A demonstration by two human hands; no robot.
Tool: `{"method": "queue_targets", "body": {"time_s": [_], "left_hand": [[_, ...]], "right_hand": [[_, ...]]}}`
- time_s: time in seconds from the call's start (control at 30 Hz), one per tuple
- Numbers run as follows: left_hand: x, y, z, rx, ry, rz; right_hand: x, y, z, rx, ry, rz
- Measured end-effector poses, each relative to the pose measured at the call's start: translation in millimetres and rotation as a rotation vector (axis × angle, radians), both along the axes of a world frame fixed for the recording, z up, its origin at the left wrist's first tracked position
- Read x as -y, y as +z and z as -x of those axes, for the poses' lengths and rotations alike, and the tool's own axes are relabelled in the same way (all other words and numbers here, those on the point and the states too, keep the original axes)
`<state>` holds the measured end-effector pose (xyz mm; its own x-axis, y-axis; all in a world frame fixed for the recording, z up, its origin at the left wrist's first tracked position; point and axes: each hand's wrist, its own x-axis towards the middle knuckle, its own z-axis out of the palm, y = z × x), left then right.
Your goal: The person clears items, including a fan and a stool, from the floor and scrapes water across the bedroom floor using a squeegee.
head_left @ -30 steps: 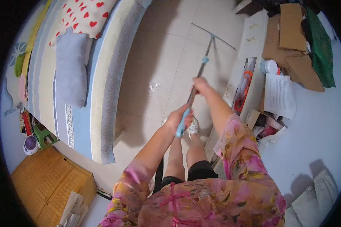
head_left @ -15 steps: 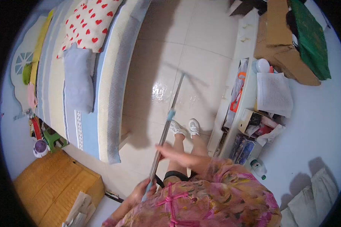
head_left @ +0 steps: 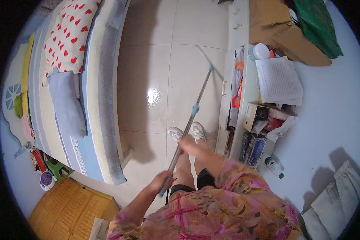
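Observation:
A long-handled floor squeegee slants across the tiles, its thin wide head pressed to the floor near the white cabinet. Its metal pole has a light blue joint partway along. My right hand is wrapped round the middle of the pole, in front of my shoes. Lower down, near the pole's grey-blue end, my left hand is closed on it, close to my body. Shiny wet patches show on the tiles left of the pole.
A bed with a heart-print pillow runs along the left. On the right, a white cabinet has an open drawer with orange-handled things in it. Papers, boxes and a plastic bottle lie beyond.
The squeegee head has swung right and slightly away, towards the cabinet, and turned to a different angle. Both hands moved with the pole. The view has shifted right.

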<state>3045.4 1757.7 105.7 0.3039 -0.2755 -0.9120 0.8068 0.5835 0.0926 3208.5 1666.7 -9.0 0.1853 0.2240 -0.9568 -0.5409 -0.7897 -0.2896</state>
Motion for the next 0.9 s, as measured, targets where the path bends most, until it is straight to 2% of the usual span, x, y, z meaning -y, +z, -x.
{"method": "queue_targets", "body": {"time_s": [0.1,0.13,0.17,0.2,0.27,0.33,0.37,0.4,0.43,0.47,0.53,0.57,0.63,0.67,0.7,0.73,0.8,0.87,0.9], "left_hand": [[-4,82,59,-0.165,0.014,-0.117],[0,99,89,-0.172,0.026,-0.157],[1,106,130,0.167,-0.331,-0.374],[3,109,159,0.505,-0.69,-0.584],[10,144,126,0.122,-0.251,-0.422],[15,149,83,0.028,-0.147,-0.37],[13,138,54,0.129,-0.268,-0.411],[16,122,24,-0.021,0.017,-0.233],[14,98,-3,0.089,0.106,-0.147],[16,57,-23,0.162,0.268,-0.057],[12,13,-102,0.082,0.487,-0.074],[2,22,-147,0.004,0.601,0.007],[-3,-8,-163,0.045,0.777,0.252],[-2,-17,-141,0.046,0.741,0.203],[-1,-24,-108,0.05,0.704,0.154],[-1,-29,-73,0.061,0.66,0.102],[22,-22,10,-0.081,0.687,0.063],[49,-1,99,-0.147,0.798,0.139],[61,11,141,-0.167,0.849,0.196]], "right_hand": [[-3,-7,132,-0.204,-0.156,-0.069],[-2,26,139,-0.279,-0.023,-0.139],[-7,75,122,-0.331,0.012,-0.132],[-4,77,141,-0.71,-0.252,-0.097],[1,85,143,-0.656,-0.111,-0.145],[-11,99,83,-0.317,0.464,-0.18],[4,55,105,-0.462,-0.163,-0.367],[-9,60,57,-0.234,-0.012,-0.308],[-22,66,7,-0.017,0.146,-0.211],[-26,-3,-6,0.084,0.015,-0.148],[-57,-26,-90,0.231,-0.12,-0.154],[-71,-47,-124,0.327,-0.001,-0.102],[-91,-40,-148,0.273,-0.107,-0.143],[-88,-66,-127,0.321,0.119,-0.218],[-78,-115,-96,0.37,0.344,-0.296],[-75,-127,-64,0.412,0.536,-0.326],[-59,-118,31,0.487,0.802,-0.326],[-42,-72,125,0.4,0.72,-0.218],[-33,-58,168,0.229,0.531,-0.185]]}}
